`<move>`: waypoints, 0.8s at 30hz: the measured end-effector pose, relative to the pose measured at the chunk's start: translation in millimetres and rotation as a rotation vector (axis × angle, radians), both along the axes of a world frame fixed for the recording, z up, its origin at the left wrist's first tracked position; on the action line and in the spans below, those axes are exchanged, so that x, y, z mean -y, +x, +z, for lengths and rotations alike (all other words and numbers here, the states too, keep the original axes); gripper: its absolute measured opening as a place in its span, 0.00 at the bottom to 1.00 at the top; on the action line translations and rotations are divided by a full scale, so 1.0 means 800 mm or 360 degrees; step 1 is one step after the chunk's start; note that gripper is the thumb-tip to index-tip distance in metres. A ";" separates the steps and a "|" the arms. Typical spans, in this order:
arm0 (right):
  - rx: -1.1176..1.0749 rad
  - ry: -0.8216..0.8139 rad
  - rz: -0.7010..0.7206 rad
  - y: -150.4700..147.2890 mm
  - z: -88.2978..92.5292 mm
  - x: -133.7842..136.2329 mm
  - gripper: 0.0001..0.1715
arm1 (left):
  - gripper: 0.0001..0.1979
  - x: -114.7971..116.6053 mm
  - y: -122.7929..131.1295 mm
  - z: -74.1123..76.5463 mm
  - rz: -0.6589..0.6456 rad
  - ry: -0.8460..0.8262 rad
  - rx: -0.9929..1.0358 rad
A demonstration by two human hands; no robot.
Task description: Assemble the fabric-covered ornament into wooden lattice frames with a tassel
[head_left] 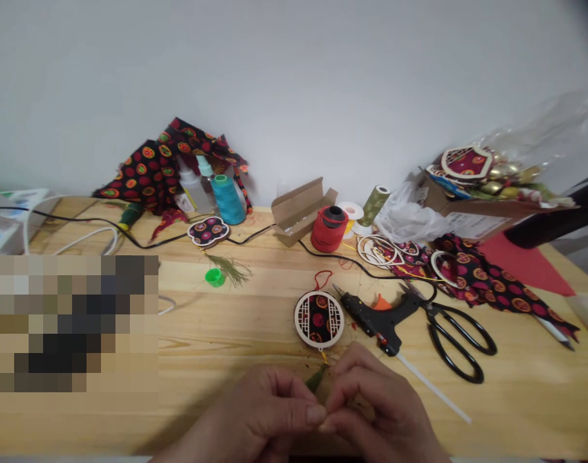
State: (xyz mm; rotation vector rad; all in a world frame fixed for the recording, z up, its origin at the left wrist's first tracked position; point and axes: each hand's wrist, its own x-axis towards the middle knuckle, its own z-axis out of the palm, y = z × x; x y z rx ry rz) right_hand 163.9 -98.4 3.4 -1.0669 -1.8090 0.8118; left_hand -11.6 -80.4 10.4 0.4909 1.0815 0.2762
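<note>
My left hand (265, 411) and my right hand (374, 402) meet at the bottom centre of the wooden table, fingertips pinched together on a small green tassel (316, 379). The tassel hangs from a yellow-tipped cord under a round wooden lattice ornament (319, 319) with black and red patterned fabric and a red hanging loop. The ornament lies flat just above my fingers. A black hot glue gun (381, 315) rests to the right of it, beyond my right hand. A white glue stick (431, 387) lies nearer the table's front.
Black-handled scissors (455, 341) lie on the right. Farther back are a loose green tassel (229, 269), a green cap (215, 277), thread spools (329, 228), patterned fabric (477, 280), a cardboard box (298, 212), and a black cable (144, 238). A blurred patch hides the table's left front.
</note>
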 end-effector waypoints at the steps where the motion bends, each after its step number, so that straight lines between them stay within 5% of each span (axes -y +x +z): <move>1: -0.0006 -0.0027 -0.0014 -0.001 0.000 0.000 0.16 | 0.14 0.000 0.001 0.000 0.0014 0.0017 0.0003; 7: 0.0274 0.0078 -0.0034 0.038 0.017 -0.014 0.07 | 0.19 -0.015 0.008 0.001 0.0173 0.0111 0.0120; 11: 0.1204 0.0480 -0.0112 0.108 0.017 -0.046 0.26 | 0.19 -0.033 0.005 -0.003 0.0304 0.0196 0.0138; 14: 0.1600 0.0460 0.0087 0.140 0.003 -0.070 0.32 | 0.18 -0.042 0.002 -0.008 0.0415 0.0221 0.0125; 18: 0.1625 0.0324 0.0246 0.137 -0.009 -0.086 0.26 | 0.18 -0.047 0.001 -0.011 0.0504 0.0276 0.0109; 24: 0.1414 0.0176 0.0265 0.127 0.001 -0.082 0.22 | 0.18 -0.049 -0.001 -0.013 0.0510 0.0304 0.0068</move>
